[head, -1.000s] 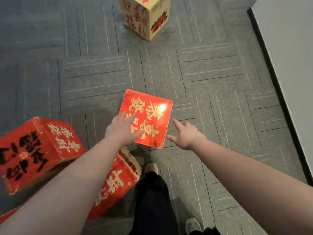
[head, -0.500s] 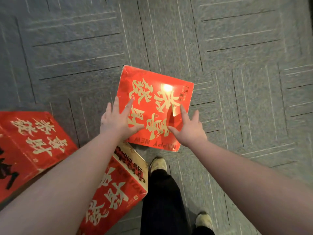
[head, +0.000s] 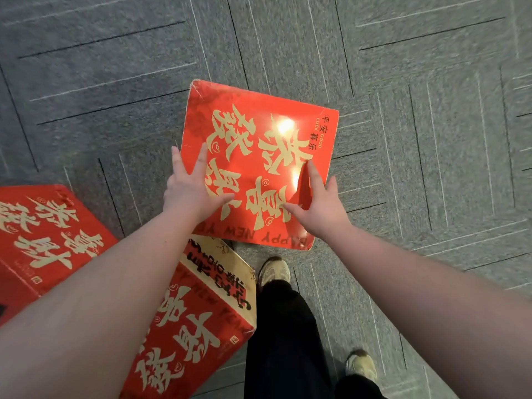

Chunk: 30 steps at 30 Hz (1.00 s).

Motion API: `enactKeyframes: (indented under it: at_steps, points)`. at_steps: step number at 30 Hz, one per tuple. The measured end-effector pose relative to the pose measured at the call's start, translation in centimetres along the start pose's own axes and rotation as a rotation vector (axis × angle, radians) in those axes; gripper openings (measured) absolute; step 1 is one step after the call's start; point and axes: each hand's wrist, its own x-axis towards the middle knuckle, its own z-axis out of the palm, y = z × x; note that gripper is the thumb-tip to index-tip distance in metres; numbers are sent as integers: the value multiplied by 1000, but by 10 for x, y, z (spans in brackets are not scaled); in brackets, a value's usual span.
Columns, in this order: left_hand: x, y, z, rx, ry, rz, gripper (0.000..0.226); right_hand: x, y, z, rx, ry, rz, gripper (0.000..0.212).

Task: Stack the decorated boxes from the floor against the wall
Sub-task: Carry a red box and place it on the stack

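Red card with gold lettering covers all three decorated boxes in sight. The middle box (head: pixel 259 156) sits on the grey carpet floor (head: pixel 417 139) ahead of the person, its glossy top face turned up and catching a bright glare that washes out part of the lettering. Two hands reach down to it. The left hand (head: pixel 191 191) lies with spread, straight fingers at the box's left edge, thumb across the top face and the other fingers over the side; whether they touch the side wall is hidden. The right hand (head: pixel 319 205) rests flat near the right edge, the forefinger stretched along the top, nothing gripped. Both hands are released rather than clenched.

A second box (head: pixel 201 318) lies tilted just beside the near edge of the first, showing one red face and one cream face with black script; the left forearm covers much of it. A third box (head: pixel 43 237) at the left is cut off by the frame edge. Two pale shoes (head: pixel 273 273) show below dark trouser legs, the right one partly cut off.
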Motion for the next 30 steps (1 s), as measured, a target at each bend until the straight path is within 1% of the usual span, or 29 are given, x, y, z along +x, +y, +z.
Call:
enactKeyframes:
  at_steps: [3,7,13,18,21,25,30]
  points:
    - [-2,3,0,-21,23,-8,105,1,1,3,87,4,2,98]
    - [-16,15,3,-16,36,19,103,-3,7,-6,122,40,63,98]
    - [-46,60,-19,-5,5,79,100,-35,36,-57,134,115,99,91]
    - [-84,123,-54,28,23,212,99,-79,63,-122,199,220,127,85]
    - [-121,175,-86,47,81,313,97,-121,78,-172,255,306,128,83]
    - [-188,243,-122,72,172,492,91,-194,115,-236,335,411,143,82]
    - [-295,333,-157,110,248,698,90,-293,177,-311,433,554,157,80]
